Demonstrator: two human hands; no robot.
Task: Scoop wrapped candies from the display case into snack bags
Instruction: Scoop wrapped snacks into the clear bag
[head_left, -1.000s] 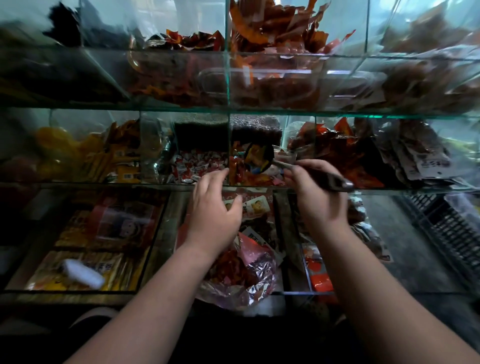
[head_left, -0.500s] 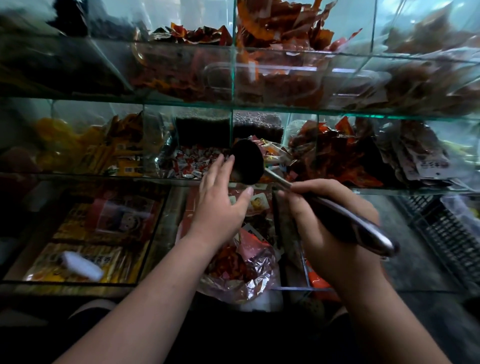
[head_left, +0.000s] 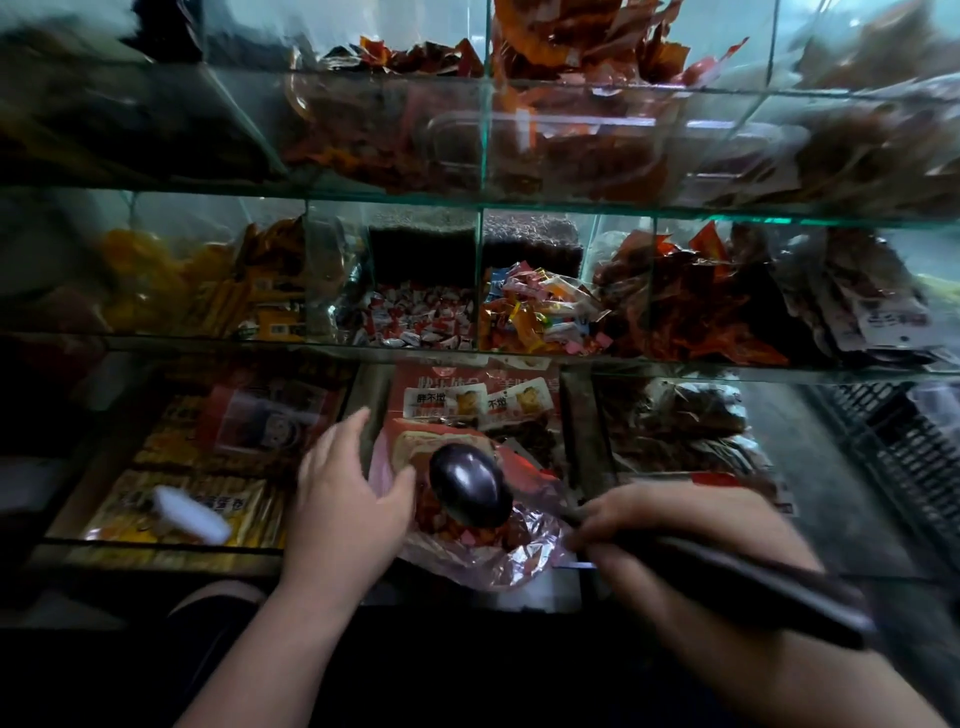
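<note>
The right hand (head_left: 691, 525) is closed around the dark handle of a scoop (head_left: 470, 491), fingers curled over it. The scoop's rounded back faces up and its bowl hangs over the mouth of a clear pinkish snack bag (head_left: 498, 556). The bag rests at the front of the glass display case (head_left: 519, 358), on its lowest level, and reddish wrapped pieces show inside it. The left hand (head_left: 340, 504) is just left of the scoop, its fingers reaching loosely forward and its thumb spread toward the bag's pink edge. It cannot be told whether the hand has hold of the bag. On the shelf above, mixed wrapped candies (head_left: 535, 317) fill a middle compartment, with red-and-white candies (head_left: 415, 325) in the compartment to their left. A white object (head_left: 192, 514) lies on yellow packets in the lower left compartment.
</note>
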